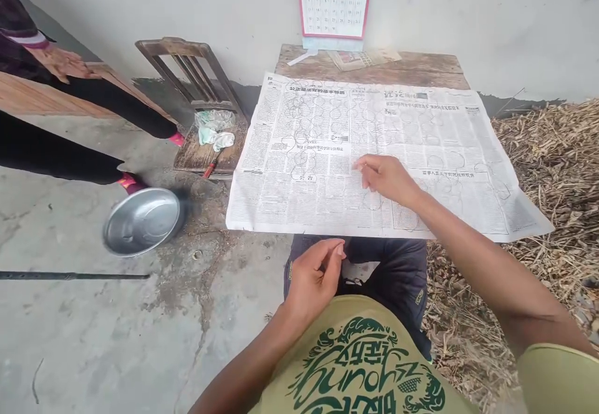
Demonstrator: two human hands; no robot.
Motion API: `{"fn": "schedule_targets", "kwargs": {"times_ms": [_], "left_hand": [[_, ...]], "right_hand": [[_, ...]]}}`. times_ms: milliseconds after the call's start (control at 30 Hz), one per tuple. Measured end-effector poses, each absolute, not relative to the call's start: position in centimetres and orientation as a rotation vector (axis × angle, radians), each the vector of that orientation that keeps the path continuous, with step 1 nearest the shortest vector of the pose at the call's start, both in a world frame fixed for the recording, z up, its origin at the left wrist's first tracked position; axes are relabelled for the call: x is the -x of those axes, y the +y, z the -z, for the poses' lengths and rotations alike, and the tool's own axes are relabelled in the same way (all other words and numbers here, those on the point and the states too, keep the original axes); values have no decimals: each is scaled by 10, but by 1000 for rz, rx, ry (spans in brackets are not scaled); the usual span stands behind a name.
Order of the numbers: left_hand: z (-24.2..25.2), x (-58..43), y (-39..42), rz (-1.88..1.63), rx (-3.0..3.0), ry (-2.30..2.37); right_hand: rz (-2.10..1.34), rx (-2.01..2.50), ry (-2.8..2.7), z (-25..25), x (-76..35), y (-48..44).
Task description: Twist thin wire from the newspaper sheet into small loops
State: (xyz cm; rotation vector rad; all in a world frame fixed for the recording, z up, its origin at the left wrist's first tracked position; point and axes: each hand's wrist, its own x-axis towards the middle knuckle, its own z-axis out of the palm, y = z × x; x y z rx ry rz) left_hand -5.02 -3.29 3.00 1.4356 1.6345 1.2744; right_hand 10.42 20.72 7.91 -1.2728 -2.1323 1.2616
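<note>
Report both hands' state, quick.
Left hand: closed in a pinch; anything held cannot be told.
Right hand: half curled over the newspaper; grip cannot be told.

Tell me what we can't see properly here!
All in the head view:
Newspaper: small print too tiny to read.
Wooden table: front part covered by the newspaper.
Left hand: fingers hide whether they pinch anything.
Other person's sleeve: cut off by the left edge.

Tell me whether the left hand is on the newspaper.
No, the left hand is in front of the newspaper, short of its near edge.

Metal basin (143, 221) near a wooden chair (191, 157), upright calendar (334, 5).
</note>
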Motion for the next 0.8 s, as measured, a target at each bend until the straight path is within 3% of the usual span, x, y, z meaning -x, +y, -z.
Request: {"fn": "schedule_targets", "kwargs": {"times_ms": [233, 400, 633, 800], "left_hand": [[-17, 49, -49, -1295, -1537, 1546], [-14, 54, -48, -1309, -1533, 1549], [-15, 55, -47, -1274, -1556, 1555], [-13, 42, -45, -1227, -1612, 1504]], "right_hand": [[-1215, 1285, -2369, -65, -29, 279], [-799, 1355, -2477, -75, -14, 293], [-650, 1266, -2603, -104, -101, 255], [-573, 1352, -2746, -97, -158, 234]]}}
